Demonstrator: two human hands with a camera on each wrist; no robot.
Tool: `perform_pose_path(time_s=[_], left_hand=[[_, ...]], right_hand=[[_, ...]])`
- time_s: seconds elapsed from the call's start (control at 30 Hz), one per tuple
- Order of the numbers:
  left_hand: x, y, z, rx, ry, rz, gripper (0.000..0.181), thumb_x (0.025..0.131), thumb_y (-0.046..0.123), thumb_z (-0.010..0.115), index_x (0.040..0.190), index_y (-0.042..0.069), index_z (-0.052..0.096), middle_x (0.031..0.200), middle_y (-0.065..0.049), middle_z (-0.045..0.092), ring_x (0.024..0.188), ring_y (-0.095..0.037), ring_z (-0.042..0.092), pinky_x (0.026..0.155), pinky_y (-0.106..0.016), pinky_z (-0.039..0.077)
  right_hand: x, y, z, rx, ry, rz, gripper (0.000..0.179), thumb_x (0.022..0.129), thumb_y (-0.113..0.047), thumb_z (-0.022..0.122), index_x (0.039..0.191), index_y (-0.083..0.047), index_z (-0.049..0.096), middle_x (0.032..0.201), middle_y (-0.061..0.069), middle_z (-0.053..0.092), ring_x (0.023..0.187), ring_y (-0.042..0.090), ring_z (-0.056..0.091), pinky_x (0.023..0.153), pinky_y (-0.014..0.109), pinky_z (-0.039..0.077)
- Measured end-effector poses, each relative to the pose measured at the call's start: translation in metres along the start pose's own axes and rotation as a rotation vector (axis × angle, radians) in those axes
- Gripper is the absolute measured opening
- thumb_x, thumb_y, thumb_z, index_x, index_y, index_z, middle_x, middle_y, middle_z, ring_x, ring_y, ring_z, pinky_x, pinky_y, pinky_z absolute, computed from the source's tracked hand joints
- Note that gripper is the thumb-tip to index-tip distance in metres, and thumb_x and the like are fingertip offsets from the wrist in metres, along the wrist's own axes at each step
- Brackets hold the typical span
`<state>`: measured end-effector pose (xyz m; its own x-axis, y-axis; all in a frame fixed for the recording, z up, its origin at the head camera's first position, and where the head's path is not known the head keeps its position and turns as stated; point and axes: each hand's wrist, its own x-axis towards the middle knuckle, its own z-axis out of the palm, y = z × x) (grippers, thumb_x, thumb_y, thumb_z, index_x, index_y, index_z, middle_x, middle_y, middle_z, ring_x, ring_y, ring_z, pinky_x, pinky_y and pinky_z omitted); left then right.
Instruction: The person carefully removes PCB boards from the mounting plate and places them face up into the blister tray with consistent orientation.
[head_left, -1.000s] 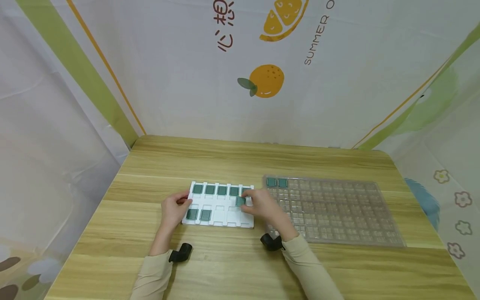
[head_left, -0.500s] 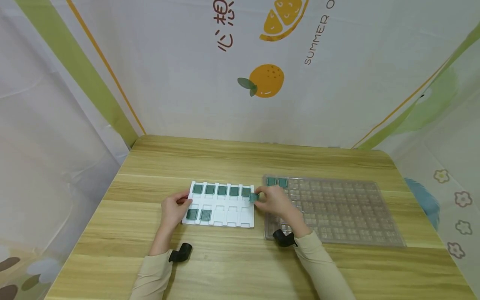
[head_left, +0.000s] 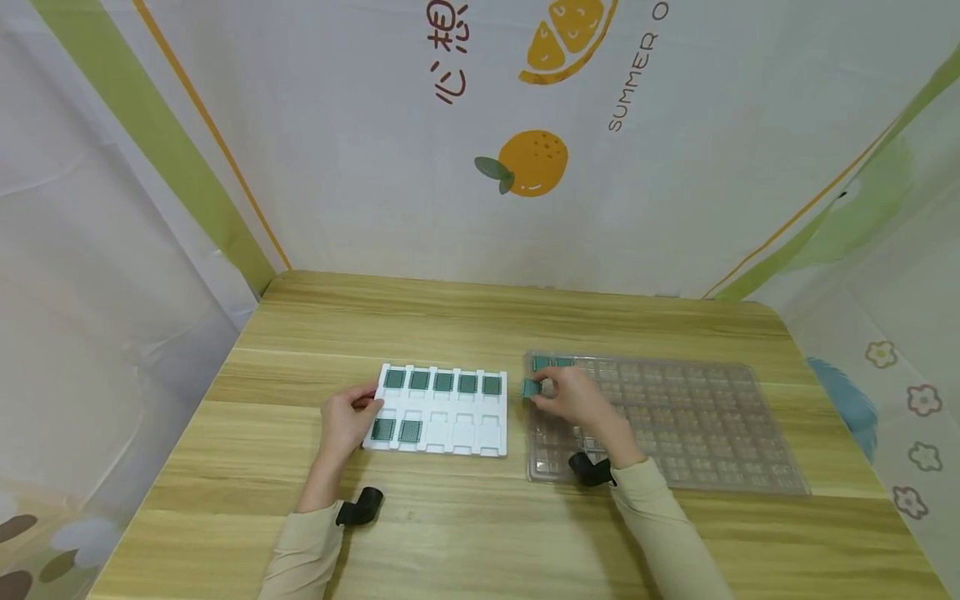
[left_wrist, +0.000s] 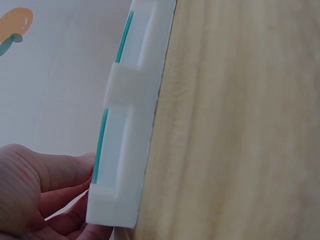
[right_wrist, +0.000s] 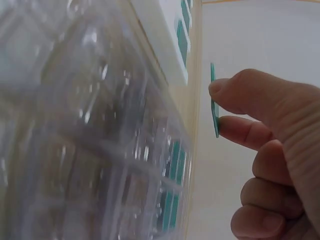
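Note:
My left hand (head_left: 343, 425) grips the left end of a white plastic tray (head_left: 442, 406), thumb on top and fingers beneath in the left wrist view. Green circuit boards fill the tray's back row, one of them a board (head_left: 492, 385) at the right end. Two more boards (head_left: 410, 431) lie at the left of its front row; the other front pockets are bare. Between thumb and index finger, my right hand (head_left: 581, 400) pinches a small green circuit board (right_wrist: 215, 120) above the left edge of a clear compartment tray (head_left: 705, 425). Two boards (head_left: 542, 363) sit in that tray's back left corner, partly behind the hand.
Both trays lie on a wood-grain table (head_left: 450, 533), with a narrow strip of tabletop between them. A printed white curtain (head_left: 360, 167) rises behind the table and at its sides. A black wrist camera mount (head_left: 362, 507) shows near the left sleeve.
My right hand has carried the pinched circuit board rightward from over the white tray to the clear tray's left edge. My left hand has kept its grip on the white tray.

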<state>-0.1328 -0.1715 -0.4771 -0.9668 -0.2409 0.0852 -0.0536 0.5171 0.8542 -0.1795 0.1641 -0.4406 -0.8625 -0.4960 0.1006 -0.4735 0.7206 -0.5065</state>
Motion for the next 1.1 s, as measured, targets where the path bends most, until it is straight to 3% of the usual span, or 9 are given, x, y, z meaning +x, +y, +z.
perform_pose_path(time_s=[0.27,0.5,0.73,1.1], left_hand=[[0.0,0.0,0.0,0.003,0.007,0.011,0.025,0.081,-0.007,0.064,0.106,-0.013,0.065,0.094,-0.028,0.065,0.079,-0.03,0.06,0.06,-0.012,0.042],[0.001,-0.001,0.0,-0.003,0.003,0.008,0.025,0.081,-0.007,0.064,0.106,-0.013,0.065,0.093,-0.028,0.065,0.079,-0.031,0.06,0.06,-0.012,0.042],[0.0,0.0,0.0,-0.001,0.0,-0.003,0.025,0.082,-0.006,0.064,0.106,-0.013,0.065,0.093,-0.027,0.065,0.079,-0.029,0.059,0.06,-0.013,0.043],[0.001,-0.001,0.001,0.003,0.0,0.002,0.025,0.081,-0.007,0.065,0.105,-0.013,0.065,0.092,-0.028,0.065,0.078,-0.03,0.059,0.06,-0.013,0.042]], right_hand=[[-0.004,0.017,-0.006,0.012,0.0,-0.018,0.025,0.081,-0.01,0.072,0.101,0.003,0.067,0.048,-0.011,0.023,0.043,0.003,0.019,0.042,0.018,0.02],[-0.008,0.031,-0.013,0.001,0.011,-0.004,0.025,0.079,-0.008,0.073,0.1,0.004,0.067,0.051,-0.008,0.031,0.044,0.004,0.023,0.043,0.02,0.023],[-0.011,0.048,-0.021,-0.071,0.052,-0.026,0.024,0.077,-0.006,0.074,0.098,0.005,0.067,0.049,-0.008,0.033,0.045,0.004,0.025,0.044,0.021,0.025],[-0.009,0.068,-0.034,-0.09,0.055,0.048,0.026,0.08,-0.006,0.07,0.102,0.007,0.065,0.049,-0.005,0.036,0.044,0.006,0.029,0.042,0.022,0.026]])
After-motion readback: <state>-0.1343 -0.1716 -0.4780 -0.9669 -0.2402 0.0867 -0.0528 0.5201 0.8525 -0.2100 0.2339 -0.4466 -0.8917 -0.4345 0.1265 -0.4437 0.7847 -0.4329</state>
